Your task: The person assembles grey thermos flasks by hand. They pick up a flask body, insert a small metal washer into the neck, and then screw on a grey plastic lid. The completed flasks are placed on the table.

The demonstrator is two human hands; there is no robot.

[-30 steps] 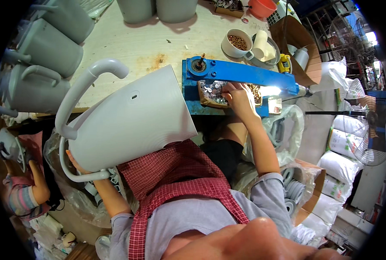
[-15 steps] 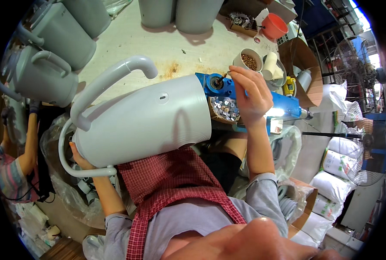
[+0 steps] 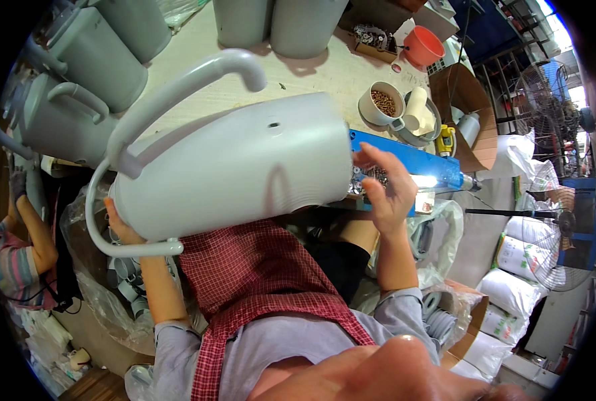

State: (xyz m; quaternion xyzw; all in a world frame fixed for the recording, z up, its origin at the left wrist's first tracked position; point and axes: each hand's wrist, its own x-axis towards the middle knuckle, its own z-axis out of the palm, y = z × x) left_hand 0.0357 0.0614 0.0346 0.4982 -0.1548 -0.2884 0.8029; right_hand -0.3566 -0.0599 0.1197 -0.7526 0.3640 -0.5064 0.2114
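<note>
A large, light grey plastic jug body (image 3: 237, 167) lies on its side across my lap, its wide end to the right. It has a thick curved handle (image 3: 191, 79) on top and a thin curved bar (image 3: 96, 217) at the left end. My left hand (image 3: 125, 228) holds the left end, thumb along its side and the other fingers partly hidden. Beside the wide rim is my right hand (image 3: 393, 190), fingers apart; whether a fingertip touches the rim I cannot tell. Behind that hand runs a long blue machine (image 3: 418, 160), partly covered by the body. Small metal washers (image 3: 356, 184) show near my fingers.
Several similar grey jugs (image 3: 104, 57) stand on the table's far and left sides. A cup of brass-coloured screws (image 3: 383, 103), a red bowl (image 3: 423, 45) and a cardboard box (image 3: 468, 120) are at the right. Another person's arm (image 3: 37, 224) shows at far left.
The jug body has shifted right and slightly away from me, now covering the machine's near end and much of the washer tray. My right hand has come down from that end and its fingers have spread.
</note>
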